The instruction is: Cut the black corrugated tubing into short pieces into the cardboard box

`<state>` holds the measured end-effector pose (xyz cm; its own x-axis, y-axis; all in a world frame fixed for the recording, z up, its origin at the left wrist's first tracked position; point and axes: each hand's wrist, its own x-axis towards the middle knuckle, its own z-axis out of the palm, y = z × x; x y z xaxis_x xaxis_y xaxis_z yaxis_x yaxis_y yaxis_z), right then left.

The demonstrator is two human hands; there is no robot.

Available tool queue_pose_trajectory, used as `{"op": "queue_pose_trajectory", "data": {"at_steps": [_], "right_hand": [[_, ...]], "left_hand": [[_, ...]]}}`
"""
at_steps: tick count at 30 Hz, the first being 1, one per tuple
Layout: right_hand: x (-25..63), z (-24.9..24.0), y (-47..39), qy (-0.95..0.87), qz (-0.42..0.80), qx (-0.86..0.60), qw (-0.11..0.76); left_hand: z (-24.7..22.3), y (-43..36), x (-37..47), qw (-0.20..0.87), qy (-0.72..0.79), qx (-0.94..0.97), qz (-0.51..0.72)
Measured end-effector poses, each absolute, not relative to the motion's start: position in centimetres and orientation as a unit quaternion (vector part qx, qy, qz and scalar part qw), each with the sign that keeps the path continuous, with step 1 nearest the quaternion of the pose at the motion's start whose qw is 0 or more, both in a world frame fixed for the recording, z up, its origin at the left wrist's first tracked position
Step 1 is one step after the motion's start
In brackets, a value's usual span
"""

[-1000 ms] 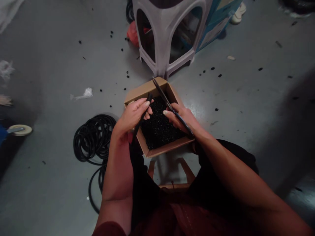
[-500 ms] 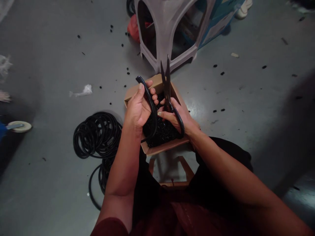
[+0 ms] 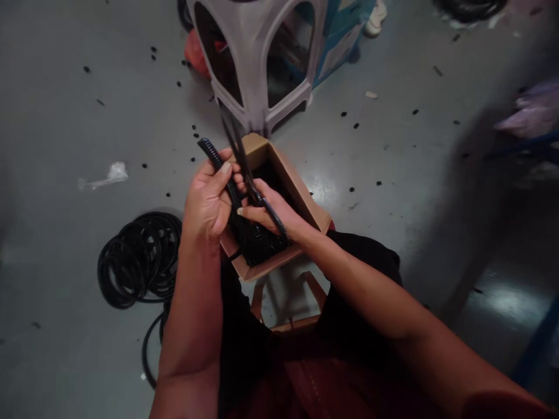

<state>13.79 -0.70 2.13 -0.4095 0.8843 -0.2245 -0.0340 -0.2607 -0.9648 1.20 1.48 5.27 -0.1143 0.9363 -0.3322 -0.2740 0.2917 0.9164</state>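
My left hand is closed round a black corrugated tube, whose free end sticks up past the fingers. A pair of black scissors is in my right hand, blades pointing up and away from me. The blades look slightly parted and lie close beside the tube; whether they touch it I cannot tell. Under both hands stands an open cardboard box holding many small black pieces. From my left hand the tube runs down over the box, partly hidden by the hands.
Coiled black tubing lies on the floor to the left. A pale plastic stool stands just beyond the box, with a blue carton behind it. Small black bits and a scrap of clear plastic are scattered on the floor.
The view has shifted, so the box, stool and coil sit further left. My left thumb now presses lower across the tube, and the scissors have tilted left, closer to it.
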Motion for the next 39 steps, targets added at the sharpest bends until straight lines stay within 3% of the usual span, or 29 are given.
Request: {"op": "queue_pose_trajectory", "data": {"at_steps": [10,22,27,35,39], "right_hand": [[14.4,2.9,-0.4,-0.518,0.632,-0.450,0.359],[17.3,2.5,1.0,-0.459,0.571,-0.531,0.426],[18.2,3.1,1.7,-0.390,0.596,-0.510,0.482],[19.1,3.1,1.1,-0.362,0.604,-0.488,0.516],[19.3,3.5,-0.6,-0.246,0.630,-0.468,0.569]], "left_hand": [[3.5,1.2,1.8,0.522,0.583,0.391,0.484],[3.3,-0.8,2.7,0.520,0.534,0.613,0.263],[3.3,-1.7,2.1,0.512,0.500,0.692,0.092],[3.0,-2.6,-0.3,0.369,0.574,0.729,0.046],[5.0,-5.2,-2.1,0.275,0.645,0.713,0.014]]}}
